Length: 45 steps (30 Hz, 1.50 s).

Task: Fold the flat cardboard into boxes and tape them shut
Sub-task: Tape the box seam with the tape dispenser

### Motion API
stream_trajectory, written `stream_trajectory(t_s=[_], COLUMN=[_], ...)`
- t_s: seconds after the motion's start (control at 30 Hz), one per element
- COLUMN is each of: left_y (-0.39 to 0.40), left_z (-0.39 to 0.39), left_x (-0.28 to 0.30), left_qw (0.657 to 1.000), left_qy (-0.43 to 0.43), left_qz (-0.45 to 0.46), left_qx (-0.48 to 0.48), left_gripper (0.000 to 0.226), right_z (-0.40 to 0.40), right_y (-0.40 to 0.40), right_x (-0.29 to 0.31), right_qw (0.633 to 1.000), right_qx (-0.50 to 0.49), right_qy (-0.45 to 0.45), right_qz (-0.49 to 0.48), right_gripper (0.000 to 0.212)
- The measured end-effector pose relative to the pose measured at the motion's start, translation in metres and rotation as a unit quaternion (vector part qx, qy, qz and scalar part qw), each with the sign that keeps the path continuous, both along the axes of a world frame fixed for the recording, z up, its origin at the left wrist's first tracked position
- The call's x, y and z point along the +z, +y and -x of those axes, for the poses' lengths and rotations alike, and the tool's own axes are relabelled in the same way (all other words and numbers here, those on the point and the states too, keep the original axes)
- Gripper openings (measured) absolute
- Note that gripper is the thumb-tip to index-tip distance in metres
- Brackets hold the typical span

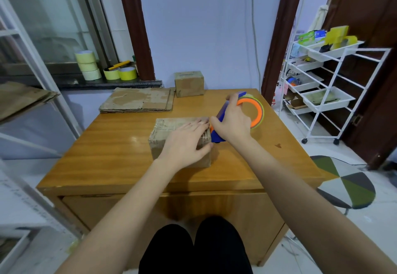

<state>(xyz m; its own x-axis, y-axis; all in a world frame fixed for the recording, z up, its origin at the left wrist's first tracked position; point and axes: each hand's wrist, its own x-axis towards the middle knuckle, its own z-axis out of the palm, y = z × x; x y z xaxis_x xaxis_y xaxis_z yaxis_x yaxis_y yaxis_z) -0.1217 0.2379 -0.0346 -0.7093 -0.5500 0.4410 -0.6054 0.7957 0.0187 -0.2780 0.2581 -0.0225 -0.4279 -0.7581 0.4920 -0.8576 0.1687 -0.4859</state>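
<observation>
Head view: a folded cardboard box (171,138) sits mid-surface, on the wooden surface (107,155). The left hand (184,142) lies flat on its top, fingers straight, pressing. The right hand (232,123) grips a blue-and-orange tape dispenser (255,112) at the box's right edge. Taping looks underway; next likely comes cutting the tape and smoothing it down. Flat cardboard (137,102) and a finished box (189,83) wait at the back.
</observation>
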Motion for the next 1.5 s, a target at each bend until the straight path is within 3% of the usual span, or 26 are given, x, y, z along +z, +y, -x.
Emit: stream_trajectory(t_s=[0.1, 0.3, 0.43, 0.53, 0.73, 0.97, 1.4, 1.5], left_y=[0.0, 0.0, 0.001, 0.002, 0.001, 0.002, -0.003, -0.003], left_z=[-0.002, -0.002, -0.001, 0.0, -0.001, 0.0, -0.001, -0.001], left_x=[0.0, 0.002, 0.002, 0.003, 0.001, 0.002, -0.001, -0.001], left_qw=[1.0, 1.0, 1.0, 1.0, 1.0, 1.0, 1.0, 1.0], left_qy=[0.007, 0.01, 0.006, 0.003, 0.014, 0.006, 0.008, 0.013], left_qz=[-0.01, -0.015, -0.015, -0.018, -0.015, 0.0, -0.017, -0.016], left_qx=[-0.005, -0.003, 0.006, 0.01, 0.002, -0.001, -0.008, -0.012], left_gripper=[0.061, 0.061, 0.061, 0.061, 0.061, 0.061, 0.061, 0.061], right_z=[0.006, 0.026, 0.039, 0.036, 0.007, -0.004, 0.006, 0.015], right_y=[0.003, 0.025, 0.035, 0.03, 0.006, -0.007, -0.011, -0.008], right_x=[-0.007, -0.035, -0.037, -0.032, -0.013, 0.006, -0.012, -0.01], right_qw=[0.999, 0.957, 0.927, 0.944, 0.993, 0.997, 0.993, 0.996], right_qx=[0.024, 0.035, 0.023, -0.001, -0.01, -0.024, 0.006, 0.006], right_qy=[-0.019, -0.252, -0.331, -0.294, -0.106, 0.059, 0.029, 0.02], right_qz=[0.037, 0.137, 0.178, 0.148, 0.047, -0.038, -0.113, -0.086], right_gripper=[0.059, 0.057, 0.053, 0.055, 0.058, 0.059, 0.056, 0.057])
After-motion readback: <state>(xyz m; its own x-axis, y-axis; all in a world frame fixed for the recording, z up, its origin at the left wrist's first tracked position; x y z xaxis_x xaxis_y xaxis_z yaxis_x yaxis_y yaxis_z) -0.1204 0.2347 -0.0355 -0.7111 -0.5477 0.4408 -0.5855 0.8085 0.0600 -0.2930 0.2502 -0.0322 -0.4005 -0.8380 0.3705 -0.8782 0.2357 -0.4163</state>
